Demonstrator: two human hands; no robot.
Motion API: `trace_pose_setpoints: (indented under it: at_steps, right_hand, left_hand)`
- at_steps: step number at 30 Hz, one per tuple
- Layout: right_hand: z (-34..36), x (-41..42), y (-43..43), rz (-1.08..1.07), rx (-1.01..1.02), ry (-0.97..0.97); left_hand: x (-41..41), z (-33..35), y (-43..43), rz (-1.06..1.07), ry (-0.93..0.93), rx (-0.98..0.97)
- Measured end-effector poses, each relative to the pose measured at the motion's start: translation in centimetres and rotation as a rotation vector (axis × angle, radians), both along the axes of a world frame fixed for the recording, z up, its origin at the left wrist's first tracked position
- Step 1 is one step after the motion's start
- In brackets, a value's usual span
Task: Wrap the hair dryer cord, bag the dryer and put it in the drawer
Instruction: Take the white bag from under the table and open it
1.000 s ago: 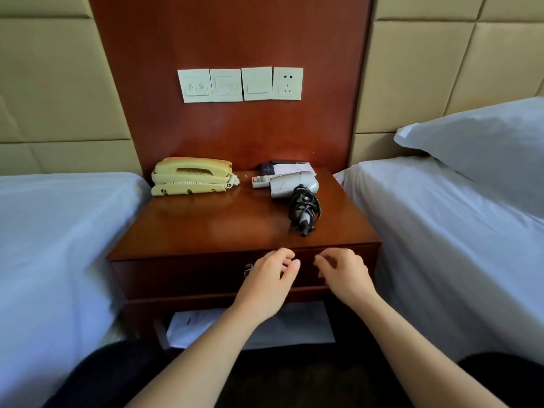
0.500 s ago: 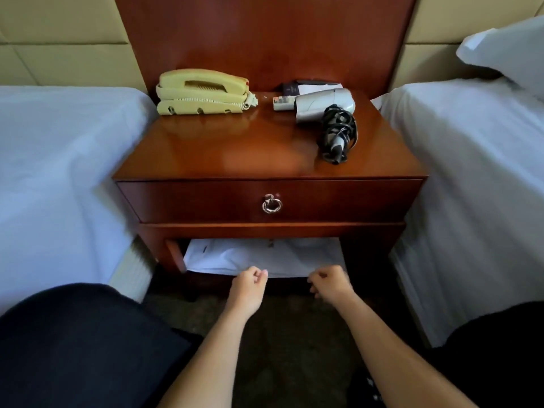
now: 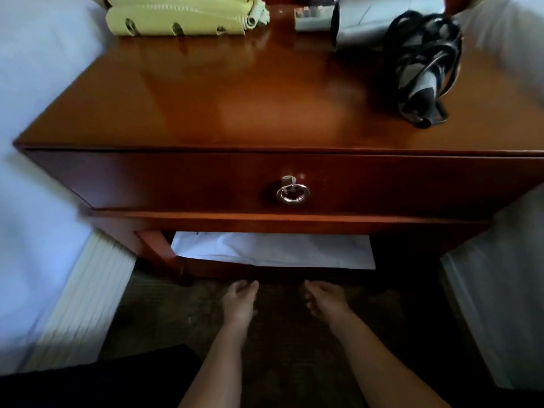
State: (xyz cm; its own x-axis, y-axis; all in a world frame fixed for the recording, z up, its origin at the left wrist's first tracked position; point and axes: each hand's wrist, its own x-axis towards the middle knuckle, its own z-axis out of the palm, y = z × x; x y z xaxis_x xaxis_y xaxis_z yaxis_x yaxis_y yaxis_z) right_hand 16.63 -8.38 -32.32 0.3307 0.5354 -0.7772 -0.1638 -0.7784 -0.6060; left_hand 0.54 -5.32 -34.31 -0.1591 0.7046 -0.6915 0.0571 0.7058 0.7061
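A silver hair dryer (image 3: 379, 22) lies on the right side of the wooden nightstand top (image 3: 235, 92), its black cord (image 3: 426, 63) wound around the handle. The drawer (image 3: 176, 181) below is closed, with a metal ring pull (image 3: 292, 193) at its centre. A white bag (image 3: 273, 250) lies flat on the shelf under the drawer. My left hand (image 3: 239, 301) and my right hand (image 3: 322, 298) hang low in front of that shelf, just short of the bag's edge. Both hold nothing, fingers loosely curled.
A yellow telephone (image 3: 182, 16) sits at the back left of the nightstand, a small remote (image 3: 312, 17) beside the dryer. White-sheeted beds (image 3: 38, 142) (image 3: 506, 275) flank the nightstand closely on both sides. Dark carpet (image 3: 164, 319) lies below.
Both hands dropped from the drawer front down to the level of the lower shelf. My view tilted downward and moved closer to the nightstand.
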Motion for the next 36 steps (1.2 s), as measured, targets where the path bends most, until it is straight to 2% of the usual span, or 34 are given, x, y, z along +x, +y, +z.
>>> trace_pose_setpoints:
  at_steps: [3,9,16,24,30,36]
  right_hand:
    - [-1.1,-0.4,1.7,-0.072,-0.029,0.102]
    - [-2.8,-1.2,4.8,-0.271,-0.079,0.261]
    - [-4.5,-1.5,6.7,-0.35,-0.136,0.298]
    - [-4.9,-1.8,8.1,-0.405,-0.143,0.331]
    - [-4.3,-2.4,5.6,-0.427,-0.02,0.332]
    - [-1.6,-0.8,2.1,-0.501,0.064,0.287]
  left_hand:
    - [1.0,-0.8,1.8,0.065,-0.053,0.006]
    - [2.7,-2.4,5.0,0.378,-0.24,-0.126]
    - [3.4,-3.4,7.4,0.481,-0.206,-0.161]
    - [3.7,-2.7,8.6,0.506,-0.208,-0.146]
    - [3.2,-2.1,6.0,0.528,-0.16,-0.128]
    - [2.3,0.2,2.9,0.462,-0.259,-0.114]
